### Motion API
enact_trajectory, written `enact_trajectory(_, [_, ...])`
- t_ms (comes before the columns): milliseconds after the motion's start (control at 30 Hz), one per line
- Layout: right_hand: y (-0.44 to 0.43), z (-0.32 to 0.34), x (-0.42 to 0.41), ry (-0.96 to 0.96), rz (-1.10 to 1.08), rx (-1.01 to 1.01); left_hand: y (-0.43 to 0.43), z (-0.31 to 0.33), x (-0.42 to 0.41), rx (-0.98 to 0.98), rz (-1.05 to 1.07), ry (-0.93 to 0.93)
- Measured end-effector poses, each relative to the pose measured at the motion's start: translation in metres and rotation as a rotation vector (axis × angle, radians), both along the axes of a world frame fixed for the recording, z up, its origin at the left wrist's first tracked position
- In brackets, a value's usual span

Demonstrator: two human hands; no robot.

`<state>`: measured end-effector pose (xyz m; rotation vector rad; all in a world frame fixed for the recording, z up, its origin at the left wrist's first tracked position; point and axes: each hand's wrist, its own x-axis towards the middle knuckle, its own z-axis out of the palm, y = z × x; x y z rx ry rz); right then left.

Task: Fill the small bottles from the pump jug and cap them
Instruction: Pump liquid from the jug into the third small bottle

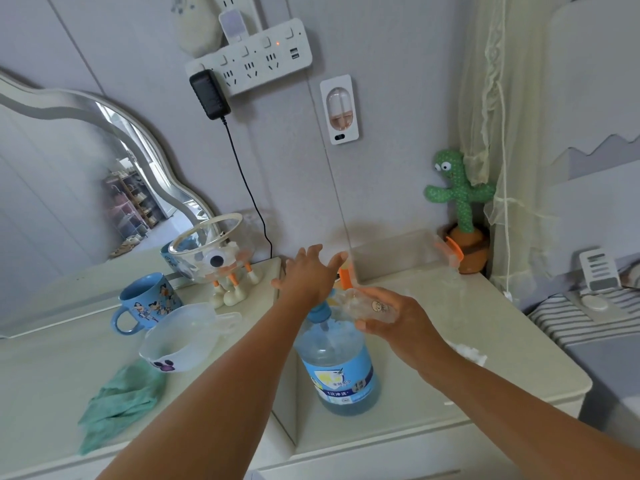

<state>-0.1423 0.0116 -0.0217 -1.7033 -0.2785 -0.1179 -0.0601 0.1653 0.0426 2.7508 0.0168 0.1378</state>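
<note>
Above the jug and its blue pump, the left grip spreads open — the right grip wraps a clear bottle.

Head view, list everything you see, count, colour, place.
pump jug: one, blue, right counter
small bottle: one, clear, in right hand
mug: one, blue, left counter
plastic bowl: one, white, beside mug
cloth: one, green, left counter
glass bowl: one, clear, behind mug
storage box: one, clear, against wall
cactus toy: one, green, back corner
power strip: one, white, wall
left hand: one, open, above pump jug
right hand: one, grips small bottle
</note>
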Motion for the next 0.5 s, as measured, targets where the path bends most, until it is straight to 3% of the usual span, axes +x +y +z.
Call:
enact_trajectory(233, [-0.001, 0.0107, -0.0025, -0.003, 0.01, -0.023, 0.001, 0.0108, -0.0025, -0.063, 0.008, 0.016])
enact_trajectory(500, [-0.002, 0.0055, 0.0057, -0.013, 0.028, -0.033, 0.0027, 0.0032, 0.0064, 0.009, -0.005, 0.018])
